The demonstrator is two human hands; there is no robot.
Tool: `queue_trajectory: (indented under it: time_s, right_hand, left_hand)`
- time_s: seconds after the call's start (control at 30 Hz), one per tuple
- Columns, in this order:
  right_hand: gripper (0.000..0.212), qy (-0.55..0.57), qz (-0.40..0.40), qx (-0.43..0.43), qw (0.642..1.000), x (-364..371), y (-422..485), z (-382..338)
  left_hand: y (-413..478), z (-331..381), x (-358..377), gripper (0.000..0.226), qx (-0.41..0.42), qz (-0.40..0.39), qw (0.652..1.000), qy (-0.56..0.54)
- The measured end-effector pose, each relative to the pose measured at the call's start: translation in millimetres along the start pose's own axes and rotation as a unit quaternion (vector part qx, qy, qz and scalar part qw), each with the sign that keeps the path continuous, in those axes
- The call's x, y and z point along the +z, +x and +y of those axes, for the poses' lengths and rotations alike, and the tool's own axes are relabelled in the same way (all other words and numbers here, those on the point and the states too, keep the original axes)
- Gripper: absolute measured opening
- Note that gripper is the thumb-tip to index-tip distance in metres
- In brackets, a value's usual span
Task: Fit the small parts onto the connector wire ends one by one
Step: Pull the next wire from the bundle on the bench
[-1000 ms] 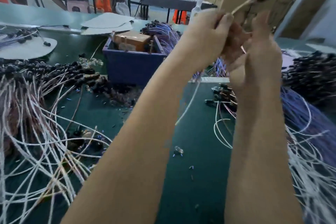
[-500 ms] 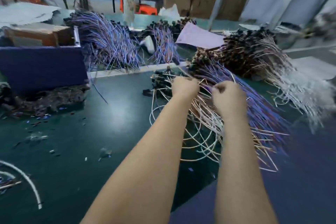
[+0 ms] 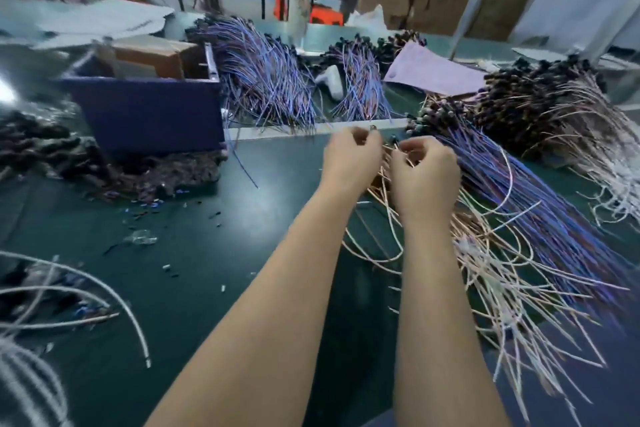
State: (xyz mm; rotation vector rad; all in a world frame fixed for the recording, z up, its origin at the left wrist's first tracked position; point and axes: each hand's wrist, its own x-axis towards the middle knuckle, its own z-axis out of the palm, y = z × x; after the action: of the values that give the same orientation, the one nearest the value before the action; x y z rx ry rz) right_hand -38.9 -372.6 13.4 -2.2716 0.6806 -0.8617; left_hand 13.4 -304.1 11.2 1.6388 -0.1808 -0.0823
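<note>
Both my hands hover close together over a loose pile of pale pink connector wires on the green table. My left hand has its fingers curled, and a small part shows at its fingertips. My right hand is curled too, with thin wire ends running under its fingers. Blur hides what each hand actually holds. A big sheaf of purple wires with black connectors fans out just right of my right hand.
A dark blue bin with a cardboard box inside stands at the left. Purple wire bundles lie behind a white strip. Black-capped pink wires pile up at the right. White wires and small scattered bits lie at the lower left.
My hands came down from in front of my face, where they held a wire with a black connector, to the wire pile on the table. My view swung to the right.
</note>
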Motion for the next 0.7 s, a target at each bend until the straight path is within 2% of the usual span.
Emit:
queue_trajectory:
  time_s: [0.13,0.23,0.4,0.5,0.6,0.7]
  right_hand:
    - [0.015,0.12,-0.163,-0.065,0.977,42.2,-31.9,-66.0]
    - [0.01,0.143,-0.299,-0.119,0.936,80.1,-68.3,-112.3]
    - [0.019,0.138,-0.458,-0.182,0.859,136.9,-137.7,-179.7]
    - [0.024,0.142,-0.512,-0.225,0.817,158.7,-174.7,-210.3]
    - [0.027,0.163,-0.537,-0.241,0.792,171.7,-202.7,-236.2]
    - [0.024,0.068,-0.562,-0.3,0.768,184.8,-220.3,-258.8]
  left_hand:
    - [-7.6,13.6,-86.4,0.017,0.05,0.153,0.985,-0.058]
    - [-19.5,16.6,-155.9,0.016,0.073,0.276,0.954,-0.092]
    - [-39.4,6.6,-255.2,0.013,0.05,0.418,0.893,-0.16]
    - [-50.8,-0.6,-298.8,0.015,0.032,0.488,0.852,-0.185]
    - [-60.8,-3.3,-329.6,0.012,0.021,0.546,0.81,-0.215]
    - [-68.7,-2.0,-354.5,0.009,0.031,0.607,0.756,-0.244]
